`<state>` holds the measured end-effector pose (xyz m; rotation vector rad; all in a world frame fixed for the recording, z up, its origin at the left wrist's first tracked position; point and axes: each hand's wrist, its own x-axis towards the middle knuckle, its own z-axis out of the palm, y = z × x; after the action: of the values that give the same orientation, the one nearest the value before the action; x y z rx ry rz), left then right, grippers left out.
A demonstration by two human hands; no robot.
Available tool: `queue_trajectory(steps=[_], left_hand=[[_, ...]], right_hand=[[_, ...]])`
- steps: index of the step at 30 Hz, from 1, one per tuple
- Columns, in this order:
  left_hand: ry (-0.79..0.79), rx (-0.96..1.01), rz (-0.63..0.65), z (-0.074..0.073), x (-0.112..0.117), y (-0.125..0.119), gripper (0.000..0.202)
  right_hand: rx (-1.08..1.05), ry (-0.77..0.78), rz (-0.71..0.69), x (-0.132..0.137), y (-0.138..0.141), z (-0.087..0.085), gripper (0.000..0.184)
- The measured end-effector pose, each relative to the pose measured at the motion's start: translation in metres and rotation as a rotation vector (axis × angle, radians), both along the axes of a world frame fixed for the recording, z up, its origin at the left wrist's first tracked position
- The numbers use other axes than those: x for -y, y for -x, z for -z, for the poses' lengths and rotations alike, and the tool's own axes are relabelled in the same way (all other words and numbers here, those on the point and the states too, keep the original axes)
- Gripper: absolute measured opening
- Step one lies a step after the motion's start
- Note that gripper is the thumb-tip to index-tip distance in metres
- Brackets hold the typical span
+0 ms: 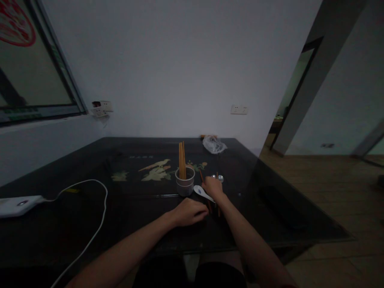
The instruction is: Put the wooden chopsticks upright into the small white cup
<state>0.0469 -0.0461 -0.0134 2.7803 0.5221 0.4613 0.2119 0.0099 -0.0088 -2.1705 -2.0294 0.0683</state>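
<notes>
Your left hand point(189, 212) and right hand point(213, 186) are by the loose chopsticks point(201, 175) and white spoon point(200, 191), near the cup point(185, 187) — I can't tell if your bent fingers grip.

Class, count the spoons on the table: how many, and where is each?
3, apparently: a white spoon beside the cup and two silver spoons just beyond the right hand, which partly hides them. Others may be hidden.
</notes>
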Motion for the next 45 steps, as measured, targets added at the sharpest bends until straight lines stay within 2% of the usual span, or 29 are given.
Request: queue_trajectory(steps=[6,13,16,19,24,27,31,37,45], left_hand=[[0.004,-0.002,-0.019,0.003,-0.002,-0.001,0.021],[0.013,-0.029,-0.019,0.001,-0.002,0.000,0.021],[0.030,-0.025,-0.023,0.000,-0.001,0.000,0.022],[0.052,-0.023,-0.014,0.000,-0.001,0.000,0.022],[0.039,-0.019,-0.010,-0.001,0.000,0.000,0.022],[0.035,-0.025,-0.008,-0.001,0.000,0.000,0.022],[0.036,-0.024,-0.011,0.000,0.000,-0.001,0.021],[0.039,-0.032,-0.016,0.001,-0.001,0.000,0.020],[0.026,-0.049,-0.021,0.000,-0.001,-0.001,0.020]], right_hand=[[-0.162,-0.076,0.085,-0.001,-0.011,-0.008,0.026],[-0.441,-0.219,0.193,-0.011,-0.050,-0.016,0.019],[-0.435,-0.195,0.217,-0.012,-0.066,-0.013,0.026],[-0.356,-0.093,0.216,-0.011,-0.073,-0.007,0.032],[-0.268,0.082,0.160,-0.006,-0.068,-0.002,0.033],[-0.238,0.125,0.160,-0.003,-0.062,-0.005,0.035],[-0.197,0.125,0.166,0.001,-0.052,-0.008,0.038],[-0.101,0.086,0.169,0.010,-0.037,-0.011,0.031],[-0.053,0.086,0.154,0.018,-0.026,-0.016,0.034]])
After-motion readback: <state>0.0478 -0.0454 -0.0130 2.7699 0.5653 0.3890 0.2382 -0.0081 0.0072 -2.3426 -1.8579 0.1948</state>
